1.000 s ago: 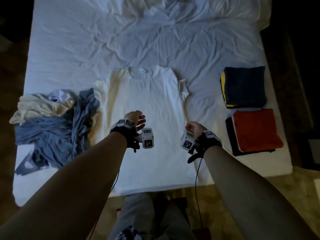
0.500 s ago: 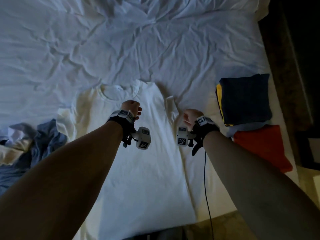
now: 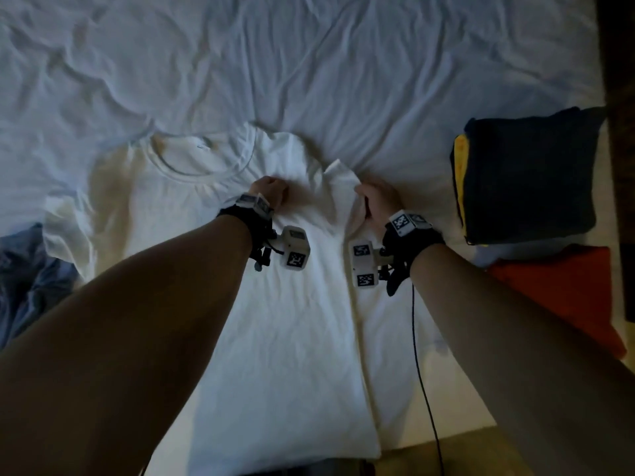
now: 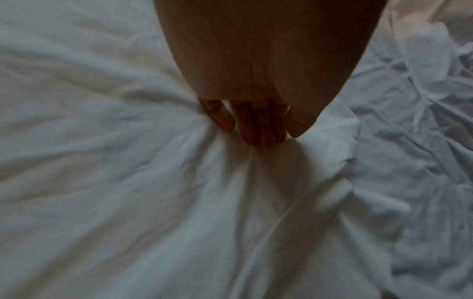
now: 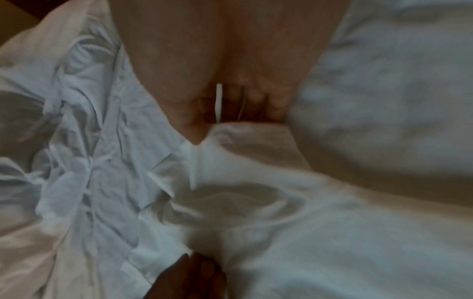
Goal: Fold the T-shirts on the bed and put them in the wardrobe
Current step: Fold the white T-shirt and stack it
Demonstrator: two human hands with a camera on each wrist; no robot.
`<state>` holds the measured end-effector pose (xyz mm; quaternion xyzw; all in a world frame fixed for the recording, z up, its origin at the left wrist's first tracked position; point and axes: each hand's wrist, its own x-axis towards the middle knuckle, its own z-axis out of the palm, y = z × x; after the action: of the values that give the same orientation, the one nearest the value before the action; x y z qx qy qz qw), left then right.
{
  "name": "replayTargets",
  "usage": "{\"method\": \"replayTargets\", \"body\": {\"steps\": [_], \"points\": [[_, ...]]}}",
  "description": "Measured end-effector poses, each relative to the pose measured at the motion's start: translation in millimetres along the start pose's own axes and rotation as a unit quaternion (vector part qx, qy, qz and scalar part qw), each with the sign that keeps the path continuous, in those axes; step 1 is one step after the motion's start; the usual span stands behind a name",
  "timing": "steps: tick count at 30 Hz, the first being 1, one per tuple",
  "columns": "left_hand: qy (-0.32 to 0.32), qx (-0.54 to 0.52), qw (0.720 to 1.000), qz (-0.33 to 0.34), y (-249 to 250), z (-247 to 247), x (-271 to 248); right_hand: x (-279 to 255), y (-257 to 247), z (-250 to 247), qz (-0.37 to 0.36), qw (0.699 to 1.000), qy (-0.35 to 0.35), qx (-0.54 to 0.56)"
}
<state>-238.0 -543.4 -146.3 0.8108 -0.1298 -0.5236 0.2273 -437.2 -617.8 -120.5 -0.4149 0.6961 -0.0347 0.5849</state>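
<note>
A white T-shirt (image 3: 213,214) lies flat on the bed sheet (image 3: 309,63), collar away from me. My left hand (image 3: 269,192) rests on the shirt just inside its right shoulder. In the left wrist view its fingers (image 4: 258,129) are fairly straight and press their tips into the cloth, with creases radiating from them. My right hand (image 3: 378,199) grips the shirt's right sleeve (image 3: 340,173). In the right wrist view its curled fingers (image 5: 256,103) and thumb hold a lifted fold of the white T-shirt (image 5: 245,145), and the left fingertips (image 5: 202,269) show at the bottom.
On the right stands a folded navy shirt (image 3: 525,173) on top of a yellow one (image 3: 460,166), with a folded red shirt (image 3: 567,293) nearer me. Crumpled blue clothes (image 3: 27,269) lie at the left. The bed's front edge (image 3: 446,438) runs below the shirt's hem.
Both hands have moved up the shirt from its middle to the right shoulder. The right hand has taken hold of the sleeve, and the left has come down onto the cloth.
</note>
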Motion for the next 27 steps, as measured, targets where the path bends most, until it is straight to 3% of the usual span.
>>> {"method": "replayTargets", "body": {"steps": [5, 8, 11, 12, 15, 18, 22, 25, 27], "points": [[0.009, 0.008, 1.000, 0.004, 2, 3, -3, -25, -5, -4, 0.038, 0.994, -0.098, 0.036], [0.016, 0.016, 1.000, 0.013, -1, 6, -4, -14, -2, 0, 0.008, 0.995, -0.081, -0.058], [0.028, 0.016, 0.999, 0.016, 0, 8, -6, -8, -4, 3, 0.029, 0.995, -0.061, -0.068], [0.033, 0.015, 0.999, 0.014, 0, 8, -7, -14, -10, 2, 0.005, 0.996, -0.048, -0.081], [0.059, -0.012, 0.998, 0.011, 4, 10, -10, -14, -14, -4, -0.124, 0.981, 0.094, -0.116], [0.086, -0.038, 0.996, 0.009, 6, 12, -13, -8, 0, -12, -0.150, 0.967, 0.185, -0.092], [0.097, -0.009, 0.995, 0.002, 4, 16, -14, 0, 21, -24, -0.079, 0.985, 0.142, -0.055], [0.109, 0.006, 0.994, -0.004, 4, 20, -14, 5, 25, -25, -0.063, 0.990, 0.103, -0.065], [0.122, 0.014, 0.992, -0.008, 6, 22, -15, 5, 23, -25, -0.072, 0.986, 0.119, -0.088]]}}
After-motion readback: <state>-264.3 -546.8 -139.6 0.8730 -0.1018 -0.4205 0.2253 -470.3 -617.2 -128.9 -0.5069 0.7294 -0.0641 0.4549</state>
